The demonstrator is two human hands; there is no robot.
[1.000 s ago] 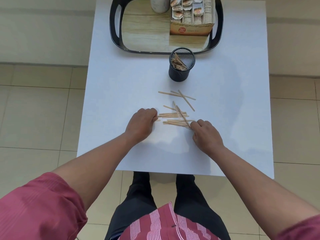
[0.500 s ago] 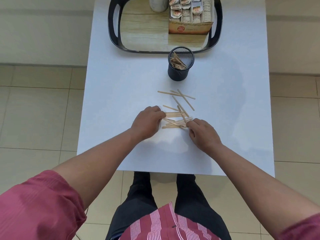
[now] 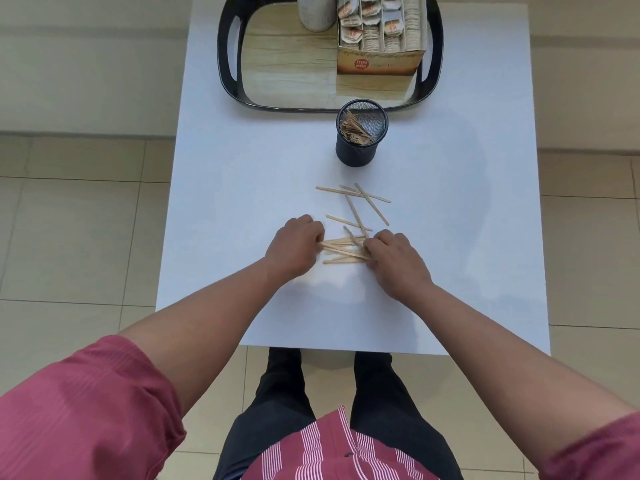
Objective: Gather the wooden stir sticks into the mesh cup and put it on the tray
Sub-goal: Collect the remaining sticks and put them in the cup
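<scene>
Step in hand: raking the loose thin pale wooden stir sticks (image 3: pixel 344 251) into one bundle on the white square table (image 3: pixel 242 188). Left hand (image 3: pixel 296 247) is curled loosely, fingertips against the left ends of the pile; right hand (image 3: pixel 394 258) is curled the same way, fingers on the right ends. Both press the bundle from opposite sides, neither has it lifted (can't tell if either has actually pinched a stick). A few more sticks (image 3: pixel 356 202) lie scattered just beyond the hands, apart from the bundle.

Black cylindrical mesh cup (image 3: pixel 361 138) stands upright on the table, already holding some sticks, just in front of the black-rimmed wood-look tray (image 3: pixel 228 64) but not on it. Tray carries a cardboard box of sachets (image 3: pixel 379 60) and a pale cylinder (image 3: pixel 317 13), near-left part is bare.

Next move, I'd judge: square the bundle, grip it in one hand, drop it end-first into the cup. Then the strays; cup onto tray comes last.
</scene>
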